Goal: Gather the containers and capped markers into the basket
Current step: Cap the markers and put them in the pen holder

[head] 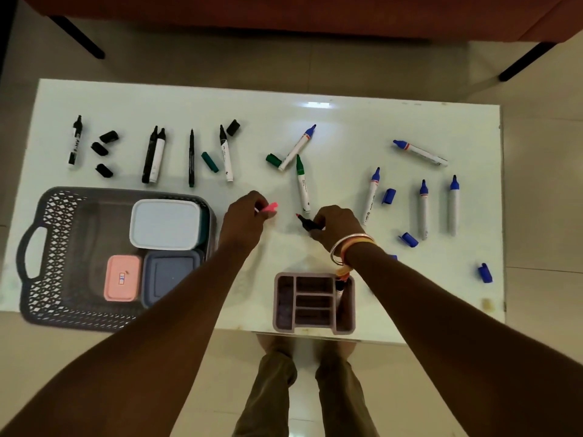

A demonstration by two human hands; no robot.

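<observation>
The left hand [244, 216] pinches a pink cap [270, 207] in its fingers; the right hand [336, 225] grips an uncapped marker [307, 223], tip toward the cap; three containers [165, 223] sit in the basket [53, 247] at left; loose markers [453, 205] lie scattered on the surface [347, 121].

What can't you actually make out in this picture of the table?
All head view:
The marker in the right hand: barrel hidden by the fingers.
The blue cap by the right wrist: mostly behind that wrist.
The grey-blue container in the basket: near corner covered by the left forearm.
The pink container: label too small to read.
The organizer: compartments too dark to see inside.
</observation>
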